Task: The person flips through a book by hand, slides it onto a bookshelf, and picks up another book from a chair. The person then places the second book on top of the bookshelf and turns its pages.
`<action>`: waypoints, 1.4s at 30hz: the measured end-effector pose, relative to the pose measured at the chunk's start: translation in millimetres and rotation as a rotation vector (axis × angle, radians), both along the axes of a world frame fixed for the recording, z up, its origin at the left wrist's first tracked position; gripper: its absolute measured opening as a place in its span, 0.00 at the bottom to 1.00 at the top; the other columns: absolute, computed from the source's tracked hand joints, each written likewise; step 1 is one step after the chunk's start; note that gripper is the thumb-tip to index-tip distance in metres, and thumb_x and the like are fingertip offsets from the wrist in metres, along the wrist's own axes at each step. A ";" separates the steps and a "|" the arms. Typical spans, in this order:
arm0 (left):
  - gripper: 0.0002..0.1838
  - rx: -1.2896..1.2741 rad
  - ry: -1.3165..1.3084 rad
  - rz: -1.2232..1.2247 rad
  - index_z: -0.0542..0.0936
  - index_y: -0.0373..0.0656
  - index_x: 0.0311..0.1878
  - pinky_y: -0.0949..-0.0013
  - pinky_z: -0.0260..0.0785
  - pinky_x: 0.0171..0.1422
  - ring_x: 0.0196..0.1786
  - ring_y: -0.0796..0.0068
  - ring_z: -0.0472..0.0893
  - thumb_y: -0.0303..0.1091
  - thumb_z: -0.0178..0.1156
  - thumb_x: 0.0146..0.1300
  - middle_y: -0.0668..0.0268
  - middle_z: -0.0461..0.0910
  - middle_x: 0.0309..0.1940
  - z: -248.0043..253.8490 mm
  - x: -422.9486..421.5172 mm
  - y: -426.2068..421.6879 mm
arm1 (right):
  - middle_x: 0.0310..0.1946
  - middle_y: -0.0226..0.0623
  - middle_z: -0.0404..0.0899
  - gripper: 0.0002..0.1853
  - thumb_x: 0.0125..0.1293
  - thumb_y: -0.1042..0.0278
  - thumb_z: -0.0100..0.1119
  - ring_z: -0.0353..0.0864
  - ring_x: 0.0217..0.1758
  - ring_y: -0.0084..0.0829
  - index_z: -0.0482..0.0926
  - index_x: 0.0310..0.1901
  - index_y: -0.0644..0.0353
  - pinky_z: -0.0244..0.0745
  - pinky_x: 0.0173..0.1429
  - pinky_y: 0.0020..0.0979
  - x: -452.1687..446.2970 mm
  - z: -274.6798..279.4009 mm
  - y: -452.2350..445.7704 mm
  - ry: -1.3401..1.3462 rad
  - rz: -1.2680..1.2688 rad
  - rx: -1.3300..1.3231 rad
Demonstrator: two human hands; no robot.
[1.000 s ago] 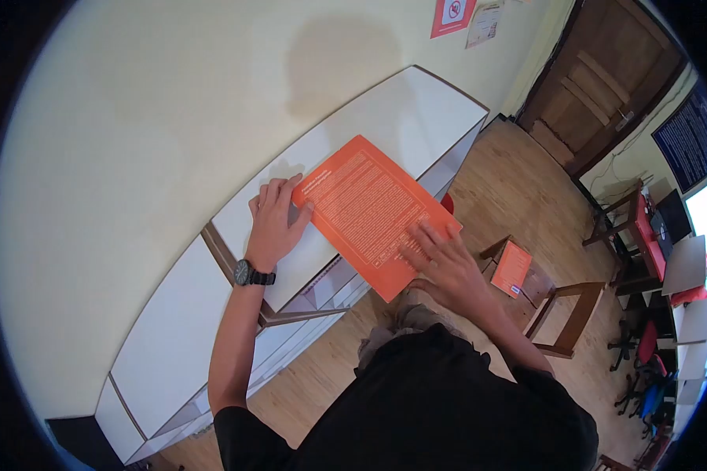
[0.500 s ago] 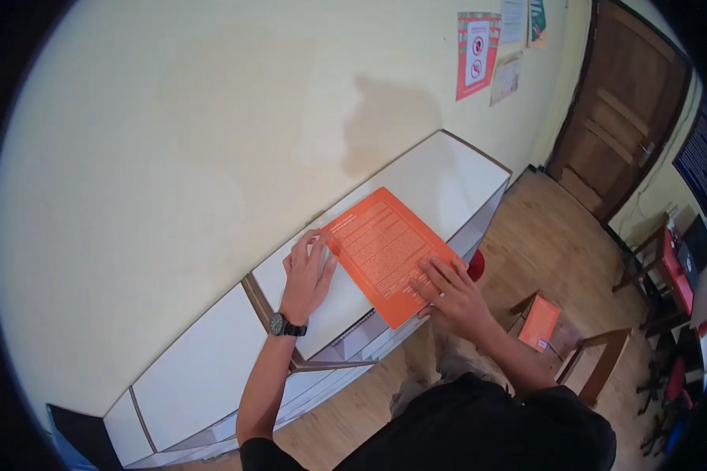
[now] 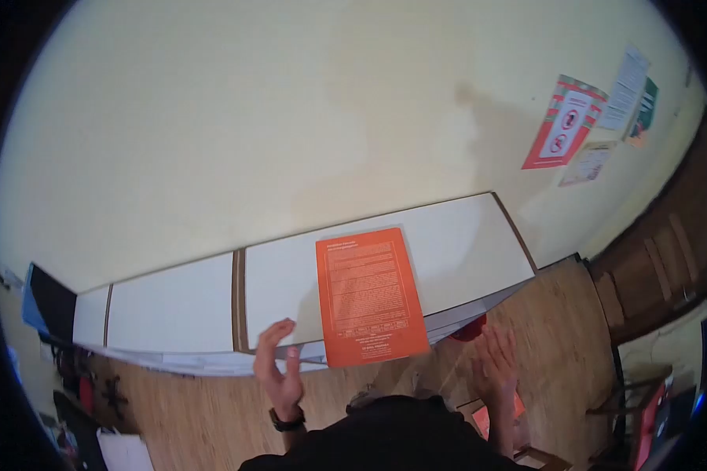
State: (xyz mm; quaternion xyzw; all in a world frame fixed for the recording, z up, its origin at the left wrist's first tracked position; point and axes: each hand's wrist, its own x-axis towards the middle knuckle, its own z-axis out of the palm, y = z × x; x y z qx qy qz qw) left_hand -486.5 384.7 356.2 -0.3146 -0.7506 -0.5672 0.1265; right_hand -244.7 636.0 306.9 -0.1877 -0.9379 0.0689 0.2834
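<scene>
An orange book (image 3: 373,298) with printed text on its cover lies on the white cabinet top (image 3: 479,243). Its lower end juts out past the cabinet's front edge. My left hand (image 3: 279,365), with a dark watch at the wrist, is raised to the left of the book near that edge. Its fingers are apart and it holds nothing. To the right of the book, my right hand (image 3: 495,369) is held up with its fingers stretched out, touching neither the book nor the cabinet.
Behind the cabinet rises a pale wall with several posters (image 3: 565,122). A second orange item (image 3: 483,420) is partly hidden behind my right hand, by a wooden chair. A red object (image 3: 470,328) shows below the cabinet edge. A brown door (image 3: 660,259) stands at the right.
Both hands have come off the book and drawn back to either side. The book now lies straighter, with its lower end toward me. My view has turned.
</scene>
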 end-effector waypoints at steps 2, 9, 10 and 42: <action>0.18 -0.161 -0.002 -0.041 0.78 0.36 0.53 0.56 0.62 0.67 0.63 0.53 0.74 0.31 0.60 0.60 0.53 0.78 0.54 8.8 26.9 18.2 | 0.56 0.44 0.78 0.14 0.61 0.72 0.61 0.72 0.66 0.46 0.80 0.49 0.62 0.62 0.69 0.55 -0.1 -4.4 22.5 0.042 0.015 0.003; 0.30 -0.741 0.149 -0.372 0.63 0.41 0.70 0.54 0.51 0.75 0.75 0.58 0.59 0.40 0.54 0.67 0.57 0.62 0.71 11.5 53.4 135.6 | 0.48 0.41 0.83 0.11 0.67 0.67 0.57 0.79 0.57 0.43 0.80 0.46 0.63 0.68 0.65 0.51 -66.5 13.0 50.1 0.382 0.567 -0.192; 0.31 -0.824 0.239 -0.387 0.60 0.42 0.73 0.54 0.49 0.77 0.76 0.57 0.57 0.39 0.52 0.68 0.58 0.60 0.73 2.0 49.8 145.0 | 0.51 0.41 0.81 0.14 0.65 0.64 0.59 0.78 0.59 0.43 0.79 0.48 0.62 0.66 0.67 0.50 -82.6 15.7 51.4 0.339 0.707 -0.159; 0.28 -0.470 -0.304 0.660 0.73 0.31 0.60 0.59 0.74 0.52 0.49 0.53 0.82 0.42 0.64 0.65 0.47 0.82 0.44 -40.4 92.5 71.0 | 0.70 0.50 0.61 0.36 0.57 0.46 0.64 0.54 0.76 0.49 0.71 0.64 0.57 0.48 0.75 0.56 -134.3 9.1 42.6 -0.112 0.916 -0.285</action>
